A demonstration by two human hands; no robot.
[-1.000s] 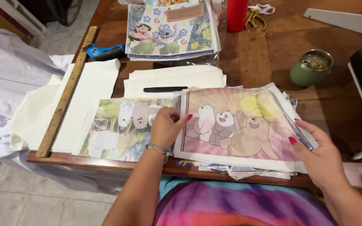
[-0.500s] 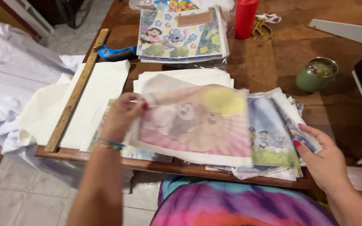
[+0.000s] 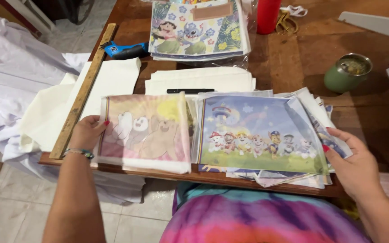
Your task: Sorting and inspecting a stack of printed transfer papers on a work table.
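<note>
Moved left: bear print [image 3: 147,130], flat under left hand [image 3: 86,131]; right hand [image 3: 354,164] grips pup-print stack [image 3: 260,135] on counter [image 3: 289,58]

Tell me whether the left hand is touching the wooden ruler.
No, the left hand rests on the bear print, beside the ruler but apart from it.

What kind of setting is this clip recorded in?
Probably a home craft or sewing table: stacks of cartoon-printed fabric sheets on a wooden table, with a long wooden ruler, plain cream cloth and a tiled floor below.
</note>
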